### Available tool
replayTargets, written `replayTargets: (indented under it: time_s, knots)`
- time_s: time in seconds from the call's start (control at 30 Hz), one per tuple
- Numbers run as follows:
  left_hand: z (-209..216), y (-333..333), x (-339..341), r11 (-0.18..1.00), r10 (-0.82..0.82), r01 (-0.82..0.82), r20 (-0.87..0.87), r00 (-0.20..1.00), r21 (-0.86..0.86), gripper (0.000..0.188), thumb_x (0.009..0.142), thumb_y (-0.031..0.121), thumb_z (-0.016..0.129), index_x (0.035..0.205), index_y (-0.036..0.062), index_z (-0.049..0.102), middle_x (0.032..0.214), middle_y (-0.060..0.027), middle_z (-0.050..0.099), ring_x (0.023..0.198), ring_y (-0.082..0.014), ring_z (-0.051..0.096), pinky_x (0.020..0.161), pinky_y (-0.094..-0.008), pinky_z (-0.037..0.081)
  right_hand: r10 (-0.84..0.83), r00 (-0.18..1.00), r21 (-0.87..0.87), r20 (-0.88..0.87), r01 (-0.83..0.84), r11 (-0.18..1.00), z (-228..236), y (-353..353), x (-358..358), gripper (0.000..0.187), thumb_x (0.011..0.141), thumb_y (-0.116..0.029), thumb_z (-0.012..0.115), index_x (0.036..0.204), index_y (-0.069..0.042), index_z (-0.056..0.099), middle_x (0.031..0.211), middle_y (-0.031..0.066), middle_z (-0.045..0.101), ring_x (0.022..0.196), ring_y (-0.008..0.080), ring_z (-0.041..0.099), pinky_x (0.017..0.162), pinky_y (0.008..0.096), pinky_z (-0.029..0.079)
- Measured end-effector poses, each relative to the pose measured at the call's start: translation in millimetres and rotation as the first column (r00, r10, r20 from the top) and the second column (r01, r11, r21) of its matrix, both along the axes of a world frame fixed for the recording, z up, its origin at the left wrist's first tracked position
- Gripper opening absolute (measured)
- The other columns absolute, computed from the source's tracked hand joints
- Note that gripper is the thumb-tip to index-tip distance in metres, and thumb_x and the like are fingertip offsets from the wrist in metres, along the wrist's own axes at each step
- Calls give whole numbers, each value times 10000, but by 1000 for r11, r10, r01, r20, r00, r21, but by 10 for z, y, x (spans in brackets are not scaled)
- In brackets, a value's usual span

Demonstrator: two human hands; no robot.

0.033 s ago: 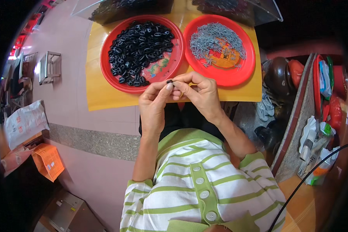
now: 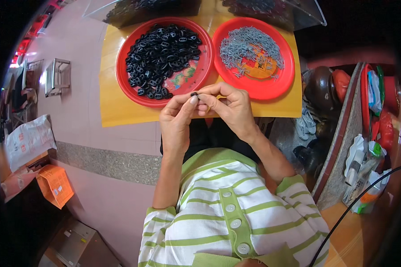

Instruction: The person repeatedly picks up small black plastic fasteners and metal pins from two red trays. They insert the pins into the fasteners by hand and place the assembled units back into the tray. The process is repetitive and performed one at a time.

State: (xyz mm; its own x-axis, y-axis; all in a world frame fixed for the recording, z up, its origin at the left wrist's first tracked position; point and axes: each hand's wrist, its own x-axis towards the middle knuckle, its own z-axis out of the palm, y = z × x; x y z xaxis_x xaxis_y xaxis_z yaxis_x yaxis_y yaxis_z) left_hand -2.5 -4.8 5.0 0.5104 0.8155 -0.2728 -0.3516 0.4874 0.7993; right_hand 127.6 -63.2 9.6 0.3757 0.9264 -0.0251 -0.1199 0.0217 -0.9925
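Note:
My left hand (image 2: 177, 115) is closed, with a small black plastic piece (image 2: 194, 94) pinched between thumb and forefinger. Right against that piece, the thumb and forefinger of my right hand (image 2: 232, 110) are pressed together; whatever they grip is hidden. Both hands meet just over the near edge of the table. Beyond the left hand stands a red tray (image 2: 119, 73) heaped with black oval pieces (image 2: 158, 55), which have small holes. A second red tray (image 2: 289, 66), farther right, holds a pile of small grey metal pins or screws (image 2: 245, 46).
Both trays rest on a yellow-covered table (image 2: 120, 116). Clear-walled bins (image 2: 151, 10) with dark pieces stand at its far edge. A metal stool (image 2: 57, 78) is off to the left. At right are a brown jar (image 2: 321, 89), a stone-faced ledge (image 2: 338, 142) and a black cable (image 2: 349, 207).

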Motion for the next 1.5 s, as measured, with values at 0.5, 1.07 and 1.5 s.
replayTargets:
  time_s: [0.5, 1.07, 1.5]
  knots:
    - [-91, 125, -298, 985, 132, -120, 89, 987, -125, 127, 880, 64, 598, 983, -11, 605, 870, -119, 661, 730, -141, 635, 669, -252, 521, -15, 657, 123, 754, -118, 985, 29, 896, 51, 113, 785, -116, 640, 862, -33, 646, 811, 87, 608, 783, 255, 611, 672, 359, 488]
    - [-71, 132, -311, 989, 75, -61, 108, 991, -135, 132, 893, 84, 583, 990, -4, 601, 878, -110, 660, 744, -124, 629, 683, -243, 508, 229, 945, -88, 232, -214, 973, -26, 984, 67, 161, 846, -148, 636, 961, -36, 624, 824, 63, 644, 695, 160, 618, 626, 253, 505]
    - [-9, 64, -246, 994, 73, -63, 123, 990, -90, 135, 896, 82, 579, 998, -6, 590, 887, -111, 658, 748, -132, 625, 680, -247, 507, 240, 924, -83, -297, -275, 958, 248, 524, 184, 222, 886, -114, 607, 1055, 27, 579, 945, 110, 663, 769, 109, 643, 665, 204, 535]
